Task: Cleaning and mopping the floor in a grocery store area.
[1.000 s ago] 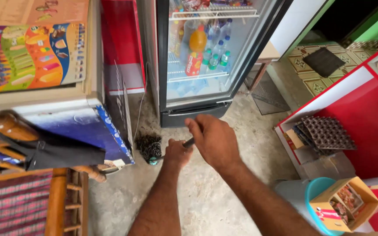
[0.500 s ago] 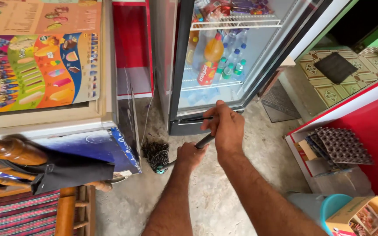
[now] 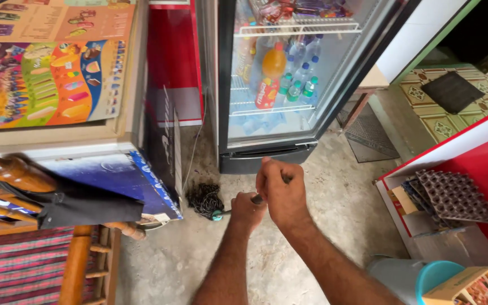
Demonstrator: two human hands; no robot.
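Both my hands grip one dark broom handle (image 3: 258, 198) that slants down to the left. My left hand (image 3: 246, 209) holds it low, my right hand (image 3: 279, 189) higher up. The handle ends in a green collar and a black bristle head (image 3: 204, 199), which rests on the concrete floor (image 3: 340, 214) in the gap between the chest freezer (image 3: 108, 169) and the glass-door drinks fridge (image 3: 278, 85). The upper end of the handle is hidden behind my right hand.
A wooden chair (image 3: 40, 226) with a dark cloth over its back stands at the left. Egg trays (image 3: 453, 195) lie on a red counter at the right. A grey bin (image 3: 393, 274) and a cardboard box (image 3: 470, 288) sit at the lower right. A floor mat (image 3: 371, 135) lies beside the fridge.
My hands and the broom have shifted a little to the right in the view as my head turned. The broom head stays in the gap by the freezer.
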